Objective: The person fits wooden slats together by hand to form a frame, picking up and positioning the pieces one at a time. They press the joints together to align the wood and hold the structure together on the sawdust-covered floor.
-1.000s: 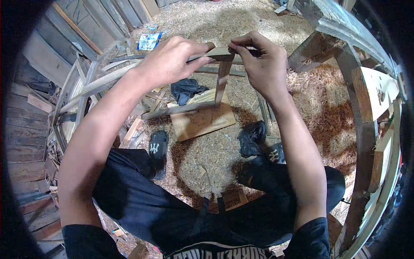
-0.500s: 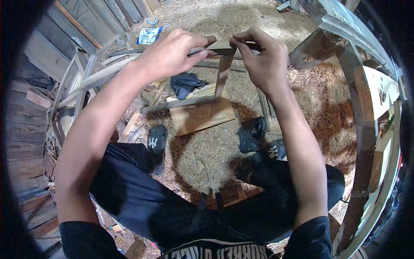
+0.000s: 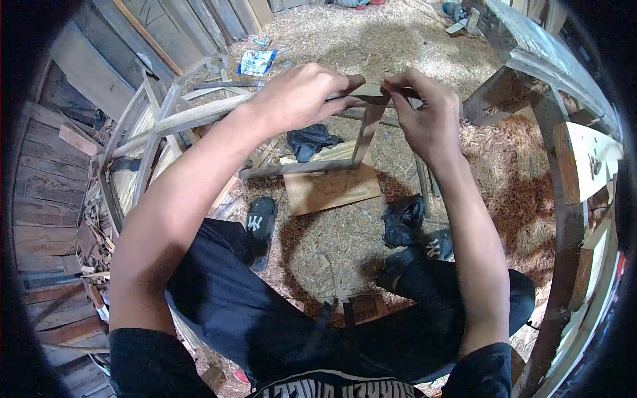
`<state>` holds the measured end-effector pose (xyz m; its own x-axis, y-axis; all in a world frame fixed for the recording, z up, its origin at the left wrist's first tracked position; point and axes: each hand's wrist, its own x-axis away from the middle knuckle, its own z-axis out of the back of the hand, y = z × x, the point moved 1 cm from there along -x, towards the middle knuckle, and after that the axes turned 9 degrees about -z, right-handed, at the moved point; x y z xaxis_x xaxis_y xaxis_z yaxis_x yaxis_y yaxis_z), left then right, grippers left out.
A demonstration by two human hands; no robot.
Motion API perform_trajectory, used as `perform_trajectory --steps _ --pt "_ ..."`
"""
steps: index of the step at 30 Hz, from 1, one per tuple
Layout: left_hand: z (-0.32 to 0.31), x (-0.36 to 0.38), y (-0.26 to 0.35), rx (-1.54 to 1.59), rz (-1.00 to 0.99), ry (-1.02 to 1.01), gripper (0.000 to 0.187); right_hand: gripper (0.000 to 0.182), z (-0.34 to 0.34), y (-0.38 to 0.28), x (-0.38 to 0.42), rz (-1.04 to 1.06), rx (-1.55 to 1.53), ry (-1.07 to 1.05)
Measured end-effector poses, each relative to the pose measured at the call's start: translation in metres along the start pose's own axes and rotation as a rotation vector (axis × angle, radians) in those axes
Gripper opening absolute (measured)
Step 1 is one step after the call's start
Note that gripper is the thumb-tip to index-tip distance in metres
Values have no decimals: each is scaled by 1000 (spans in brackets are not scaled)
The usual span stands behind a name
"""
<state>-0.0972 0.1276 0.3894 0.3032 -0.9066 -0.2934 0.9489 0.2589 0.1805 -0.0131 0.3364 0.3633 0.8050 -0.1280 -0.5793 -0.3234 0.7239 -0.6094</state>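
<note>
My dark trousers [image 3: 245,285] are nearest me, knees spread wide, and a slipper [image 3: 261,225] shows on my left foot. Between my feet lie wood shavings [image 3: 318,242], with a black plastic bag [image 3: 403,222] beside my right foot. A pale board [image 3: 332,192] lies flat a little farther out.

Over the board's far part I see the lower bar of a wooden frame [image 3: 364,138]; its upright rises from that bar to a corner at my fingertips, out in front of me. My left hand [image 3: 305,96] has the top rail between thumb and fingers, parted just by the wood's thickness. My right hand [image 3: 428,116] curls in at the corner, thumb and forefinger tips nearly together; whether they pinch the wood or something small, I cannot tell.

I judge the step in hand to be close fingertip work at this joint. The next move calls for a firm left hold, the corner level, and small, careful pressure from the right.

Beyond my hands, a blue-and-white packet [image 3: 257,62] lies on the floor near leaning planks [image 3: 166,36].
</note>
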Motion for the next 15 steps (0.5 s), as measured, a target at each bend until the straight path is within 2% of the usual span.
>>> perform_trajectory --steps 2,9,11,15 --pt "0 0 1 -9 47 -29 21 16 -2 2 1 -26 -62 2" --pt "-3 0 0 -5 66 -37 20 17 0 0 2 -26 -75 -9" --pt "-1 0 3 -39 59 -28 19 10 -1 1 1 -2 -24 21" --pt "-4 1 1 -41 71 -21 18 10 0 -1 2 -7 -30 19"
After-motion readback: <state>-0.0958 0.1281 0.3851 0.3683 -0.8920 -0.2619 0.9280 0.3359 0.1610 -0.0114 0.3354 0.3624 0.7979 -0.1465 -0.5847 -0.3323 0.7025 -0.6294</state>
